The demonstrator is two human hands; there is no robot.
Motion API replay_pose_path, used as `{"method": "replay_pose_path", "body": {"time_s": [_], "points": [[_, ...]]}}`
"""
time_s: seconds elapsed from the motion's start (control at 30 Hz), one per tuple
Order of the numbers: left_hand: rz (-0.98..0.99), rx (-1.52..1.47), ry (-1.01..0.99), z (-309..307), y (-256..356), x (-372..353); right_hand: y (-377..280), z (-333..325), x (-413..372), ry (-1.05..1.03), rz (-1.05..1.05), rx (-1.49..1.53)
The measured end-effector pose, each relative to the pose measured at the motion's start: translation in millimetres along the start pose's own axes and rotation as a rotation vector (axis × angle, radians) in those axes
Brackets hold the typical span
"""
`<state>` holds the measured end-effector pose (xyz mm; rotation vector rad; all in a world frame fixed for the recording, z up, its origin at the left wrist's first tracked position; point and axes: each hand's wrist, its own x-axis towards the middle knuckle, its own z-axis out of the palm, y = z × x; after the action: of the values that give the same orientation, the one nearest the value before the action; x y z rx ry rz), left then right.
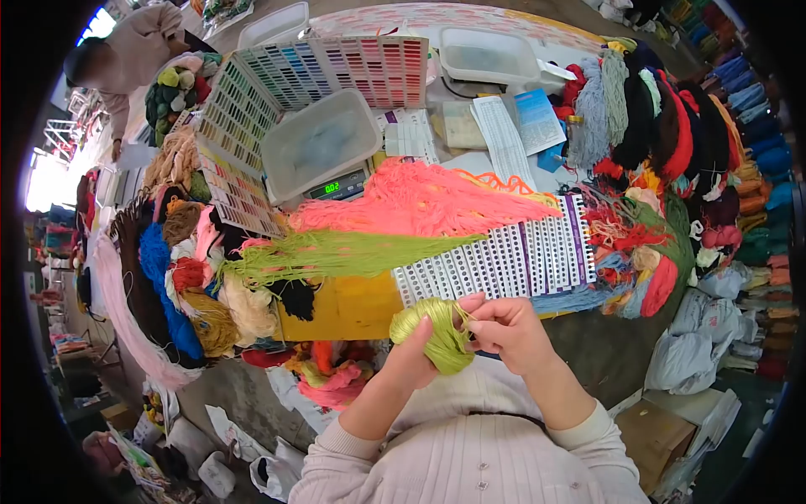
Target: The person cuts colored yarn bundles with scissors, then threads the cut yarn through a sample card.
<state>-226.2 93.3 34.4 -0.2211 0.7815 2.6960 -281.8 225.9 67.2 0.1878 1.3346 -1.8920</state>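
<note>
My left hand (411,357) curls its grip around a yellow-green yarn bundle (438,332) just off the surface (353,311) edge; my right hand (508,332) pinches its strands. A translucent tub (319,143) sits on the scale (340,186), its contents a bluish blur.

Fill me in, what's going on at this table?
A person holds a small bundle of light green yarn close to the body. The left hand cups it from below, and the right hand pinches its strands at the top. Ahead lie loose pink yarn, a long green hank, colour cards and a scale carrying a plastic tub. Another person stands at the far left.
</note>
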Motion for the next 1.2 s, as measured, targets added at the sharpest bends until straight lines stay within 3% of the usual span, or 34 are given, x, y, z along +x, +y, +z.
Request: {"method": "replay_pose_path", "body": {"time_s": [0.07,0.17,0.27,0.47,0.53,0.73,0.77,0.87,0.97,1.07,1.2], "points": [[0.035,-0.066,0.008,-0.9,-1.5,-3.8,-0.3,0.9,-2.3,-0.02,-0.003,0.033],[0.028,0.207,0.17,3.9,-1.2,-8.6,2.9,1.4,-3.4,-0.09,-0.017,0.05],[0.025,0.073,0.23,10.6,2.3,-13.1,4.9,4.7,-4.3,-0.149,-0.025,0.082],[-0.045,-0.18,0.093,-4.9,3.4,-17.1,-5.5,16.5,-5.2,-0.134,0.049,0.072],[-0.003,-0.193,0.05,-5.1,5.4,-18.3,3.2,11.4,-1.7,-0.193,-0.004,0.045],[0.08,-0.153,0.004,-5.6,4.5,-19.9,-4.2,11.3,-4.6,-0.089,0.154,0.222],[0.07,-0.148,-0.008,-6.5,3.4,-20.0,-2.9,11.6,-5.0,-0.086,0.149,0.136],[0.061,0.101,0.006,3.4,3.6,-18.9,-0.2,15.1,-5.2,-0.064,0.118,-0.045],[0.053,0.082,-0.003,5.0,5.1,-19.1,-3.8,19.8,-7.1,-0.047,0.08,-0.014],[0.066,-0.167,0.008,1.1,4.3,-20.2,-7.5,18.6,-8.4,-0.071,0.093,0.113],[0.04,-0.068,0.156,7.6,6.1,-19.5,-4.8,12.4,-7.0,-0.123,0.105,0.179]]}}
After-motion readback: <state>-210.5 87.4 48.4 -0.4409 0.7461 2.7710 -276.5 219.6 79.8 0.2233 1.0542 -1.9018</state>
